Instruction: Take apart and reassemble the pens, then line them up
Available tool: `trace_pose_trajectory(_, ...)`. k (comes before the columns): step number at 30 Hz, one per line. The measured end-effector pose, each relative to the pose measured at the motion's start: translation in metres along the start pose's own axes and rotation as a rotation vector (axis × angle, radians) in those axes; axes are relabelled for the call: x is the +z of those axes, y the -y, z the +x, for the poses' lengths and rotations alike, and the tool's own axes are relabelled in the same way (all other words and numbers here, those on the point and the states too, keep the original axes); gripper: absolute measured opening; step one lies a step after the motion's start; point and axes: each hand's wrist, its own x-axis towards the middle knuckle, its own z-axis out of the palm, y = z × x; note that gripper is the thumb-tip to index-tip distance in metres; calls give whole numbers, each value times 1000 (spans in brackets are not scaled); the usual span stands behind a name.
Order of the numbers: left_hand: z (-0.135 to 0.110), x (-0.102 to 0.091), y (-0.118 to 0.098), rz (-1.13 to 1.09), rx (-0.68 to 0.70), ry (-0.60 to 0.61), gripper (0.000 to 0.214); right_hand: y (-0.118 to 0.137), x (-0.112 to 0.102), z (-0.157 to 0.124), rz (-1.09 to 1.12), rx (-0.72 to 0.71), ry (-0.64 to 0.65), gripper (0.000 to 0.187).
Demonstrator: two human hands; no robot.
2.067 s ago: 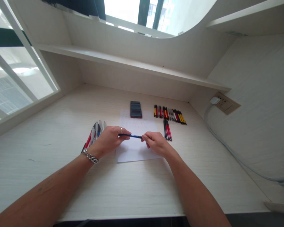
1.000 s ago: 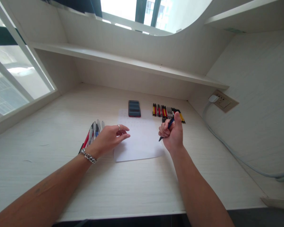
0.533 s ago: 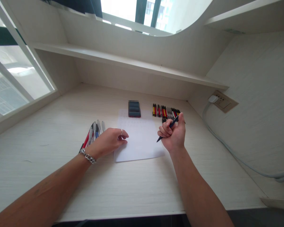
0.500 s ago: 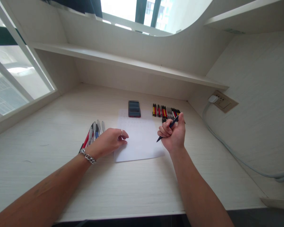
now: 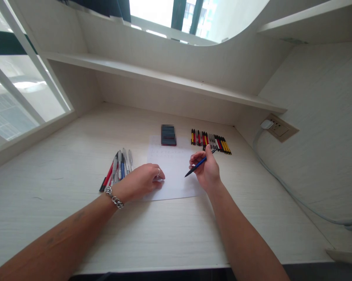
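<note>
My right hand (image 5: 209, 172) grips a blue pen with a black tip (image 5: 197, 166), its point slanting down to the left over a sheet of white paper (image 5: 176, 164). On the paper's left part rests my left hand (image 5: 145, 178), holding nothing, with its thumb a little apart from the curled fingers. Faint marks show near the top of the sheet. Close behind the left wrist lies a loose bunch of pens (image 5: 120, 164), several clear, one red, one blue. Beyond the right hand is a row of black, red, yellow and grey pens (image 5: 224, 145).
A dark, blurred-out box-like object (image 5: 168, 136) sits at the paper's top edge. A low shelf (image 5: 164, 80) spans the back of the desk. On the right wall, a socket (image 5: 281, 128) holds a white plug, whose cable (image 5: 281, 185) runs down along the desk's right side.
My right hand has moved left and turned, so more of the blue pen shows and its tip is farther in over the paper. My left hand has shifted slightly right.
</note>
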Motion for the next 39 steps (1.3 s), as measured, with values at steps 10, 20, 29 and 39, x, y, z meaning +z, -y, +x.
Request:
trace_pose_trajectory(10, -3, -2, -2, 55, 22, 8, 16, -7, 1, -3, -110, 94, 50, 44)
trace_pose_trajectory(20, -7, -4, -9, 209, 3, -7, 14, -26, 10, -4, -298, -65, 8, 27)
trace_pose_trajectory(29, -9, -4, -12, 270, 15, -9, 15, -54, 27, 10, -669, -143, 53, 23)
trace_pose_trajectory(39, -8, -4, -11, 279, 10, 0, 16, -76, 51, 24, -849, -232, 5, 17)
